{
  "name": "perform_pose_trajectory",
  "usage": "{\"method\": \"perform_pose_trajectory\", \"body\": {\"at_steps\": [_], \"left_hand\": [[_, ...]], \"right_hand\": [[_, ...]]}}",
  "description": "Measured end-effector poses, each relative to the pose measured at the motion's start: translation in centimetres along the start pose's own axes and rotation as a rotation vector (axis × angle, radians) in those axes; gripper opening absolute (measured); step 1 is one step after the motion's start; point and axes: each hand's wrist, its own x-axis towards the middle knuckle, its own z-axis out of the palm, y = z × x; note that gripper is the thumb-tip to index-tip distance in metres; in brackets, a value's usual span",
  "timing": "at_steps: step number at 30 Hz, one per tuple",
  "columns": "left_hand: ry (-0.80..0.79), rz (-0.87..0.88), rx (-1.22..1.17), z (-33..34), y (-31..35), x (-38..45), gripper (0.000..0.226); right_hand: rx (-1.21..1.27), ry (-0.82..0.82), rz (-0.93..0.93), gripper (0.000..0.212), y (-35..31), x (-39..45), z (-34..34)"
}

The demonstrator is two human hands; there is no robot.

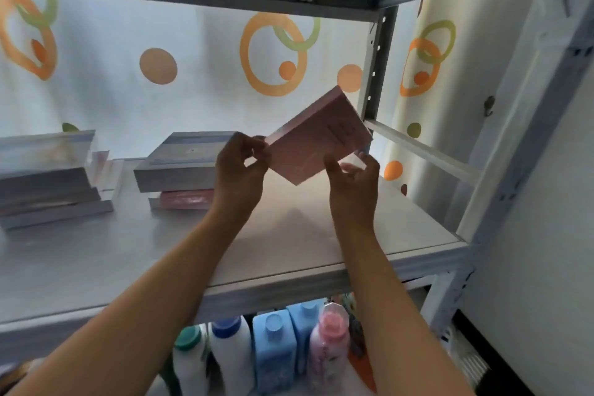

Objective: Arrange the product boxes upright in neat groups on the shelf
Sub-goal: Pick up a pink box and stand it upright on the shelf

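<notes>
Pink box (pixel 318 135) tilted midair; our left hand (pixel 241 167) pinches its corner, right hand (pixel 353 177) probably cradling underneath; we square it upright before setting down.

Two hands are up at the shelf (pixel 289 244), the left hand (pixel 239 170) and the right hand (pixel 353 180), with one pink box (pixel 318 141) held between them. Two boxes lie in the middle stack (pixel 183 167), a grey one on a pink one. The left stack (pixel 48 177) has about four boxes, though the blur makes that count unsure. Below stand five bottles (pixel 273 354): two white, two blue, one pink
</notes>
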Motion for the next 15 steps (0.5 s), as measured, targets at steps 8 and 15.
{"method": "perform_pose_trajectory", "body": {"at_steps": [8, 15], "left_hand": [[-0.014, 0.167, 0.174, -0.29, -0.28, 0.19, 0.035], [0.021, 0.549, 0.445, -0.20, -0.06, 0.86, 0.028]], "right_hand": [[-0.228, -0.085, -0.351, 0.057, 0.92, 0.69, 0.20], [-0.172, -0.116, -0.350, 0.027, 1.08, 0.50, 0.50]]}}
